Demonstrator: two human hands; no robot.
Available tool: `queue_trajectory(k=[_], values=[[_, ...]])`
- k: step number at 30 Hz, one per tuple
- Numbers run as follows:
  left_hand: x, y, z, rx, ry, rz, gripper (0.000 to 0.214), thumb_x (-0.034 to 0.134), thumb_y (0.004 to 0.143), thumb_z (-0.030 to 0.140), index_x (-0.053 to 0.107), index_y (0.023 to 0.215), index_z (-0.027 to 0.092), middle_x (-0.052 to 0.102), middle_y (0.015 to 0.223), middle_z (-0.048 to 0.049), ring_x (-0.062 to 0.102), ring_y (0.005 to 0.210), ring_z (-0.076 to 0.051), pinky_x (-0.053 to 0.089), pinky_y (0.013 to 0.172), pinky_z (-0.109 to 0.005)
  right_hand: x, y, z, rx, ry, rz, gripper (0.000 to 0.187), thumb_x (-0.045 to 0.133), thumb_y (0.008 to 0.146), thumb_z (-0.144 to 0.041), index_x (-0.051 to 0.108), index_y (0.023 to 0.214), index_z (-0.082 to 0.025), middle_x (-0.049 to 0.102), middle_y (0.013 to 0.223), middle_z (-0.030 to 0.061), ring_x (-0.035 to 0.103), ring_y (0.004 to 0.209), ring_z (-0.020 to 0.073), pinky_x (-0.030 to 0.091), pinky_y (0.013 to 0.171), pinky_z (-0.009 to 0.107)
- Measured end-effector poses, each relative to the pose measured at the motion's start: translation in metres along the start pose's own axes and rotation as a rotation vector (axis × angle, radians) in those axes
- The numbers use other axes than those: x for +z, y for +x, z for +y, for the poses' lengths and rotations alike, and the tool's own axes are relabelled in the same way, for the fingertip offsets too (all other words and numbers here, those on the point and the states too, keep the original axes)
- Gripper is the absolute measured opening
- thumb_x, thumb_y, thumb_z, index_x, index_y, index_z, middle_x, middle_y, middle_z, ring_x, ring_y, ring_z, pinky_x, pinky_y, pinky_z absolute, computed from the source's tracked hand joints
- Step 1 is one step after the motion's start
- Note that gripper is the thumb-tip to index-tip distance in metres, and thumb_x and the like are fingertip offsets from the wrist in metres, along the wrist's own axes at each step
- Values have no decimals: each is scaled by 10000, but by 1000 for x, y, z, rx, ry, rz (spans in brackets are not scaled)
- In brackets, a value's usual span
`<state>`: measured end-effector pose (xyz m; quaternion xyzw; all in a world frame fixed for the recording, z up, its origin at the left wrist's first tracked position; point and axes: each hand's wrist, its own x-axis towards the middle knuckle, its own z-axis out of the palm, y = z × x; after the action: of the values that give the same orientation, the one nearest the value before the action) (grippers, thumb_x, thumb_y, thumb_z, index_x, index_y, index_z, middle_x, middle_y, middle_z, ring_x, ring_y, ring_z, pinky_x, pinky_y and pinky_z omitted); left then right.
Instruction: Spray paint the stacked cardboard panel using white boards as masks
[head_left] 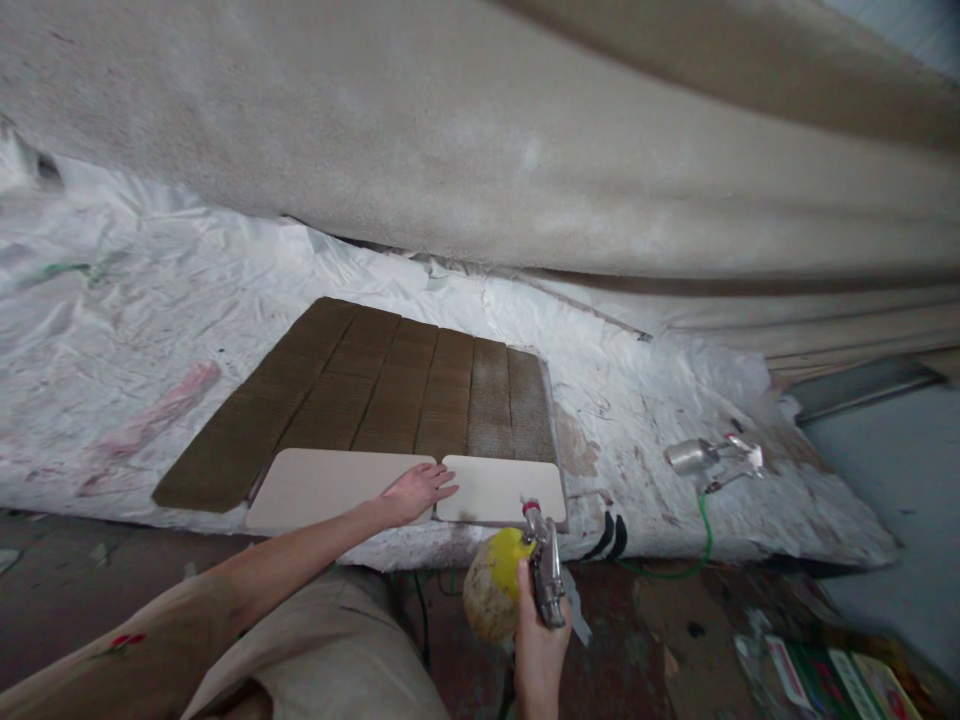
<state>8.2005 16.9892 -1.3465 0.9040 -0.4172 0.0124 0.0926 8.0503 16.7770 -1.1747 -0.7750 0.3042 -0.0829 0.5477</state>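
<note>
My right hand (541,650) is wrapped round the handle of a metal spray gun (549,570) with a red ring at its front. The gun points toward a white rounded panel (499,485) on the covered surface. My left hand (420,492) lies with fingers stretched out at the gap between this panel and a longer white panel (330,480); whether it presses on them I cannot tell. Behind the panels is a block of brown rectangular pieces (375,380), paler and speckled at the right end. Beside the gun shows a round, stained yellow-and-tan object (495,590).
White plastic sheeting (615,400) covers the work surface. A second spray gun (712,457) lies at the right with a green hose (705,530). A pale curtain (450,130) hangs behind. Colourful boxes (840,680) lie at lower right.
</note>
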Motion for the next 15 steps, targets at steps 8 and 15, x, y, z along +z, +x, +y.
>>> queue_trajectory(k=[8, 15], values=[[11, 0, -2, 6, -13, 12, 457, 548, 866, 142, 536, 1294, 302, 534, 1371, -50, 464, 1248, -231, 377, 980, -388, -3, -10, -3, 5, -25, -51, 444, 660, 751, -529, 657, 952, -133, 701, 907, 68, 632, 858, 220, 487, 790, 293], [11, -1, -3, 4, -9, 8, 434, 545, 880, 179, 536, 1296, 304, 533, 1376, -52, 468, 1246, -237, 375, 983, -392, -8, -7, 13, 3, -8, 1, 476, 665, 748, -527, 651, 1013, -131, 704, 972, 75, 638, 899, 223, 481, 815, 293]])
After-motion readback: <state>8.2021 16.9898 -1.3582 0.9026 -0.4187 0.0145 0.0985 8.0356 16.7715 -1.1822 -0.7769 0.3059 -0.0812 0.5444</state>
